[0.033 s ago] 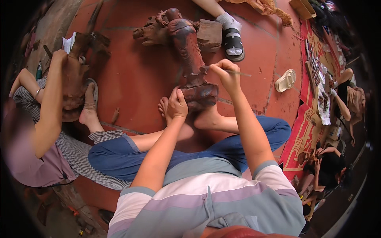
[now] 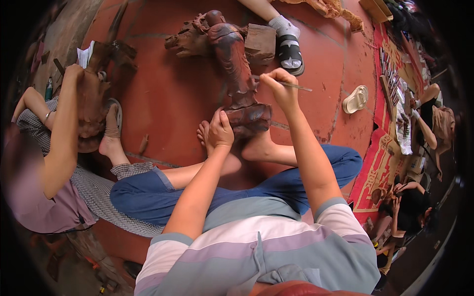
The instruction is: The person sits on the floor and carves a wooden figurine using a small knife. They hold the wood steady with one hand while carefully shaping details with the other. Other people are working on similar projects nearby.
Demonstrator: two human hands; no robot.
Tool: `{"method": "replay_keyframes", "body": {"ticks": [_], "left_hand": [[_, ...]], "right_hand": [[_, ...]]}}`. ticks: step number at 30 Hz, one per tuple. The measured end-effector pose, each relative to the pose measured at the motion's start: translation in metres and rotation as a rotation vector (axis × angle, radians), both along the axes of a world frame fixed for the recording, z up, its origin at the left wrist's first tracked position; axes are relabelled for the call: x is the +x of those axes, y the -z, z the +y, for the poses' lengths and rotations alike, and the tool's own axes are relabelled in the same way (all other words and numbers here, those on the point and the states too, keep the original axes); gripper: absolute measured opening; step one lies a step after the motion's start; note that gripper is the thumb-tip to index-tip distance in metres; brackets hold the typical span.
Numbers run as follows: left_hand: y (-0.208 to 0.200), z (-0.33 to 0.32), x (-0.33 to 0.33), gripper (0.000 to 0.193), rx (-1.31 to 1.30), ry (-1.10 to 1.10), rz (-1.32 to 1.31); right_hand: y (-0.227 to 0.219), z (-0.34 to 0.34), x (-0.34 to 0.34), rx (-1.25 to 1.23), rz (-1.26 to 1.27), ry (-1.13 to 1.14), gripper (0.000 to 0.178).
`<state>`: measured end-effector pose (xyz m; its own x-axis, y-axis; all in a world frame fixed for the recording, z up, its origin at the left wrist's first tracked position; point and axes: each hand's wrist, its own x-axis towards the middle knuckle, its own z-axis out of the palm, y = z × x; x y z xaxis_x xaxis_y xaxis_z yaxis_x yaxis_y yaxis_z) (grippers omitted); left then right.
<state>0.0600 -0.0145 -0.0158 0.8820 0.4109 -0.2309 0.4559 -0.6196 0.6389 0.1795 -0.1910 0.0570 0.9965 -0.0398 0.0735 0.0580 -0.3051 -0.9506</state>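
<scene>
A dark red-brown carved wooden statue (image 2: 232, 64) lies lengthwise on the red tiled floor (image 2: 168, 98), its base (image 2: 249, 118) pointing toward me. My left hand (image 2: 219, 130) is clamped on the near left corner of that base, beside my bare feet (image 2: 256, 145), which press against it. My right hand (image 2: 279, 86) is at the statue's right side, about mid-length, pinching a thin stick-like tool (image 2: 296, 87). The tool's far end sticks out to the right. Its working tip is hidden behind my fingers.
At left a seated person (image 2: 59, 148) holds another brown carving (image 2: 91, 103). A sandalled foot (image 2: 289, 47) rests by the statue's head end. A white sandal (image 2: 355, 98) lies at right, near a red mat (image 2: 380, 163) with several metal tools (image 2: 390, 74). More people sit at far right.
</scene>
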Motion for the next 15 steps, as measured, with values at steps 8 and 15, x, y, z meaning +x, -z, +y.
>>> {"method": "replay_keyframes", "body": {"ticks": [8, 15], "left_hand": [[0.004, 0.0, -0.002, 0.059, 0.007, -0.022, 0.056], [0.026, 0.004, -0.005, 0.062, 0.125, -0.027, 0.095]], "right_hand": [[0.003, -0.005, -0.008, -0.092, -0.031, -0.018, 0.013], [0.036, 0.002, -0.024, 0.203, -0.05, 0.086, 0.013]]}}
